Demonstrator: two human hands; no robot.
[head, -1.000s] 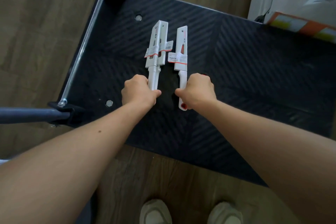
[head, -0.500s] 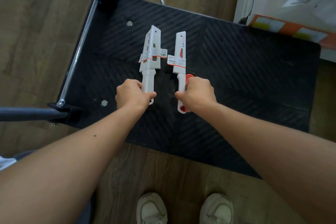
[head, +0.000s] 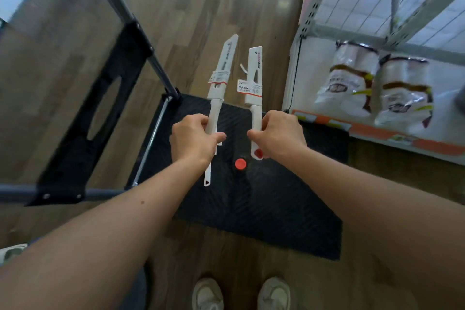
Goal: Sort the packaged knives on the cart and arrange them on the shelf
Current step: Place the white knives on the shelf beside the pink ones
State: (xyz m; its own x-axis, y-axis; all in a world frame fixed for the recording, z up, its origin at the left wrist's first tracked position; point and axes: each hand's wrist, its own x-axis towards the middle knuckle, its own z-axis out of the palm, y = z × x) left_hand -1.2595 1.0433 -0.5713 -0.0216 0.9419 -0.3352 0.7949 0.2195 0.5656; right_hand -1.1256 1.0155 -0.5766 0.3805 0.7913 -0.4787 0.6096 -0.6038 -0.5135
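Observation:
I hold two white packaged knives upright in the air above the black cart deck (head: 276, 204). My left hand (head: 193, 138) grips the handle of the left knife (head: 221, 70), whose sleeve ends in a slanted tip. A thin white handle end sticks out below that fist. My right hand (head: 279, 134) grips the handle of the right knife (head: 254, 75), which has a red dot at its butt. Both carry red and white labels. A small red round piece (head: 240, 163) lies on the deck between my hands.
The cart's grey push bar and black bracket (head: 100, 113) rise at the left. A metal shelf unit (head: 392, 38) stands at the right with white packaged bags (head: 349, 80) on its low shelf. My shoes (head: 241, 294) are on the wooden floor below.
Both hands have lifted the knives off the cart deck and raised them. My view has swung up toward the shelf. The red round piece now lies uncovered on the deck.

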